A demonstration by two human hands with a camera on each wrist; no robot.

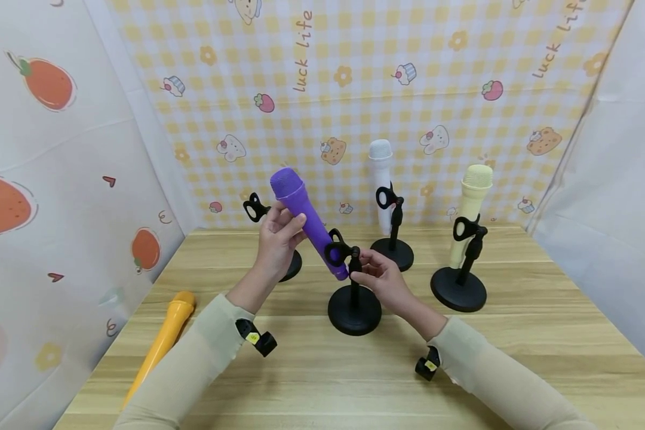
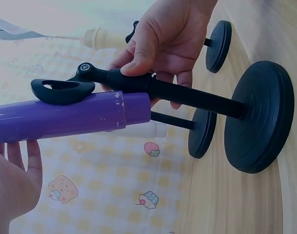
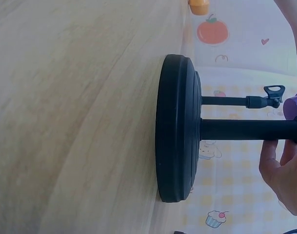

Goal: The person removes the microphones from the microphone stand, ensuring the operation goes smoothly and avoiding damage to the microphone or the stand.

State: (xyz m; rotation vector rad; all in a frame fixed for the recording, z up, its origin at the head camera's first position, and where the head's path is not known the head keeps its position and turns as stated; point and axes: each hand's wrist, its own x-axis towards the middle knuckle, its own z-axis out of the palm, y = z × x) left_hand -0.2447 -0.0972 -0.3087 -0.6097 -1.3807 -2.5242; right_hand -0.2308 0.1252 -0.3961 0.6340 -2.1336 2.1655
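The left hand (image 1: 276,245) is grasping the purple microphone (image 1: 316,230) just below its head, thumb on one side and fingers on the other, while the right hand (image 1: 385,282) is pinching the near stand (image 1: 355,313) high on its post (image 2: 199,100), beneath the clip (image 2: 65,99). The microphone is tilting up and leftward from that stand, its tail lying against the clip (whether it is seated inside the ring, I cannot tell). Judging by its glossy shell, it is probably behaving like light, stiff plastic, a little slippery though hardly fragile; the narrowing neck is offering the surest hold, leaving the lower barrel free. The stand is looking bottom-heavy, so a steadying hold on the post is making sense. Behind and left of the near stand, another stand (image 1: 292,267) is standing partly hidden; behind and right, a white microphone (image 1: 380,167) is rising beside a third; farther right, a pale yellow microphone (image 1: 474,191) is leaning at a fourth. Well left, an orange microphone (image 1: 163,340) is lying on the table (image 1: 322,382).
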